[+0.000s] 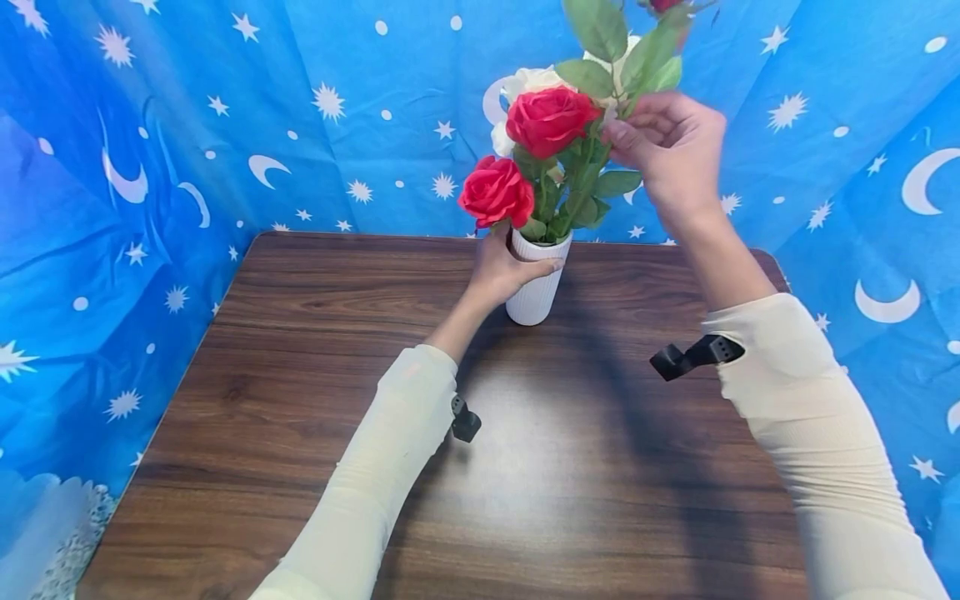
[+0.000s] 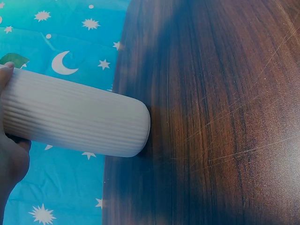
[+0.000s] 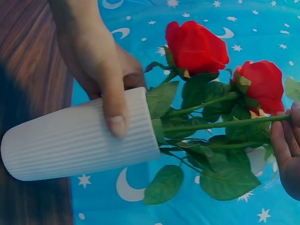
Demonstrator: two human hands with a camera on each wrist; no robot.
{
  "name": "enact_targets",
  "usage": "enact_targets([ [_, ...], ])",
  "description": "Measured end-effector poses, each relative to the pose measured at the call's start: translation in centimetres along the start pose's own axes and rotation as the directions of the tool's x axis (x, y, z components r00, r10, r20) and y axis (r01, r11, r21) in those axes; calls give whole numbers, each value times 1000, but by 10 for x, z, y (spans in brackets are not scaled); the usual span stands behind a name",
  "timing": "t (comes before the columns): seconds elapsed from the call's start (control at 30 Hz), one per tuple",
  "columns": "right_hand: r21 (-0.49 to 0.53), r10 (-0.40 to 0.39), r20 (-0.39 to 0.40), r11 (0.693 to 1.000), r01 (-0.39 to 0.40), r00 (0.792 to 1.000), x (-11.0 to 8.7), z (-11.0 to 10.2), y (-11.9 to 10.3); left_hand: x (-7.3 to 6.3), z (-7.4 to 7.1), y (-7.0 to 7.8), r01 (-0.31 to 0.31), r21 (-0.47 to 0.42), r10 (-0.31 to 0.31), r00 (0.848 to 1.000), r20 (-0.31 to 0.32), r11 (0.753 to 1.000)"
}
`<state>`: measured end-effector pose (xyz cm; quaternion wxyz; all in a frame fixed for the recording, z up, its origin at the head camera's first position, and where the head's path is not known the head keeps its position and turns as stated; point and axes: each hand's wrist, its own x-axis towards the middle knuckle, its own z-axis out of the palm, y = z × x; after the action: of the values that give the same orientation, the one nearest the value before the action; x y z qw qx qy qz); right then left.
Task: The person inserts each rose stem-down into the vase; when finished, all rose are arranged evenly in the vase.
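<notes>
A white ribbed vase (image 1: pixel 531 293) stands upright near the table's back edge. My left hand (image 1: pixel 497 271) grips it just below the rim, thumb across the front. Red roses (image 1: pixel 553 122) and white flowers (image 1: pixel 534 81) rise from the vase among green leaves. Above them my right hand (image 1: pixel 684 154) pinches the stem of another rose (image 1: pixel 663 4), whose red bloom is mostly cut off by the head view's top edge. In the right wrist view that rose's green stem (image 3: pixel 220 124) runs from the pinching fingers down into the vase mouth. Inside the vase, the stem ends are hidden.
The brown wood-grain table (image 1: pixel 315 400) carries the vase. A blue cloth (image 1: pixel 360 108) with white moons and stars hangs behind and at both sides. Black cameras (image 1: pixel 697 357) sit on both wrists. A pale lacy-edged fabric (image 1: pixel 45 525) shows at the lower left.
</notes>
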<state>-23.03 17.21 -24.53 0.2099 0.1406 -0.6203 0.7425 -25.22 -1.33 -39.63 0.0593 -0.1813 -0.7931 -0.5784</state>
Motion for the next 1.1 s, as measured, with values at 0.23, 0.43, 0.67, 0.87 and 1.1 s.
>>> enact_targets([
  [0.23,-65,-28,28,997,29,999,-7,1,13,1,0,0,-13,-9,13,1000,-9,1000],
  [0.43,-150,-41,24,988,44,999,-14,0,25,0,1,1,0,0,0,1000,-3,1000],
  [0.67,-175,-48,42,983,55,998,-23,4,46,0,0,2,7,9,-7,1000,-2,1000],
  [0.87,-283,-7,75,959,28,997,-35,5,69,0,0,0,-7,-12,7,1000,1,1000],
  [1.1,-506,31,82,862,15,996,-46,5,82,1,0,0,-5,13,5,1000,-1,1000],
])
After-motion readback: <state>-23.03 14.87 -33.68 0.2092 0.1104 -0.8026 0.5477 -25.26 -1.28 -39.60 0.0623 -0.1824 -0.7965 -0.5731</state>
